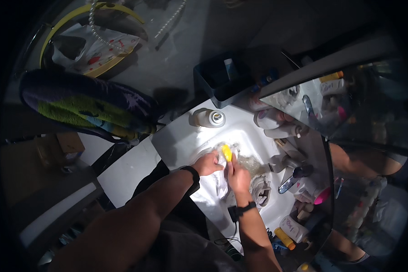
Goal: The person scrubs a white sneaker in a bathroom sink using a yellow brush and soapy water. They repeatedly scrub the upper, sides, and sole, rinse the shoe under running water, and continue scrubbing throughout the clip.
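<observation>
Both hands meet over the white sink [181, 140]. Left hand [207, 164] grips one end of a white cloth [222, 183]; right hand [238, 177] clamps the cloth too, a small yellow object [227, 153] poking up between them. Cloth hangs into the basin. A white bottle [211, 118] lies on the sink rim; toiletries crowd the counter [299, 226] to the right. A striped towel [86, 109] hangs at left.

Dim overall, the fisheye view fades to black at its curved rim and bends straight edges, while a narrow light from above blows out the white sink [181, 140] in glare and leaves the surroundings murky, soft and shadowed.
</observation>
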Demonstrator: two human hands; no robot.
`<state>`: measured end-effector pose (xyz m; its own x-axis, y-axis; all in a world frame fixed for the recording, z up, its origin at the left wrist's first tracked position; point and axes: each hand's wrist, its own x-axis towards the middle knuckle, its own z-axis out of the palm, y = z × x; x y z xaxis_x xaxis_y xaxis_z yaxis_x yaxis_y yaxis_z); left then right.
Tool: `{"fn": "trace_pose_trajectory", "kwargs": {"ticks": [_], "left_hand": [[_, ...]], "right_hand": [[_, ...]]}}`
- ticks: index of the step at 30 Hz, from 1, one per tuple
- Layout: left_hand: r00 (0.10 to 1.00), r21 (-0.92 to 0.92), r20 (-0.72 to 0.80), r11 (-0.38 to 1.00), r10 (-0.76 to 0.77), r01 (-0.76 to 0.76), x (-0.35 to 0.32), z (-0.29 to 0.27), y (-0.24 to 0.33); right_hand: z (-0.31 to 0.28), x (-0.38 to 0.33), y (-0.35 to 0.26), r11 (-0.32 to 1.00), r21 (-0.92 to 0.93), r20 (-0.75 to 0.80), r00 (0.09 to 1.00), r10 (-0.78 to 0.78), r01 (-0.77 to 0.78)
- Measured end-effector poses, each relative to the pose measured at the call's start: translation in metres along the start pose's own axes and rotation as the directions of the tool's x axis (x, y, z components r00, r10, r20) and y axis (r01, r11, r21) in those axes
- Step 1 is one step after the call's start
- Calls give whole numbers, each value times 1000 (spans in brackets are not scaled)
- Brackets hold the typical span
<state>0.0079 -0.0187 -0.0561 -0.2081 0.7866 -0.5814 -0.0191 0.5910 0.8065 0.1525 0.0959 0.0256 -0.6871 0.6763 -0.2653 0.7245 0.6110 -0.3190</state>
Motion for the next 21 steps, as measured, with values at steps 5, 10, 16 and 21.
{"fn": "trace_pose_trajectory", "kwargs": {"ticks": [5, 10, 16, 21], "left_hand": [[999, -68, 14, 997, -38, 39, 2, 1, 2], [990, -20, 141, 1000, 21, -18, 0, 5, 4], [992, 9, 121, 1000, -23, 22, 3, -1, 6], [987, 24, 157, 999, -27, 23, 2, 1, 4]], "right_hand": [[-18, -11, -10, 999, 32, 191, 981, 20, -27], [-19, -10, 6, 999, -17, 100, 994, -41, 43], [-4, -19, 1, 998, 26, 267, 962, 48, -57], [-3, -49, 29, 988, 137, -44, 997, -70, 76]]}}
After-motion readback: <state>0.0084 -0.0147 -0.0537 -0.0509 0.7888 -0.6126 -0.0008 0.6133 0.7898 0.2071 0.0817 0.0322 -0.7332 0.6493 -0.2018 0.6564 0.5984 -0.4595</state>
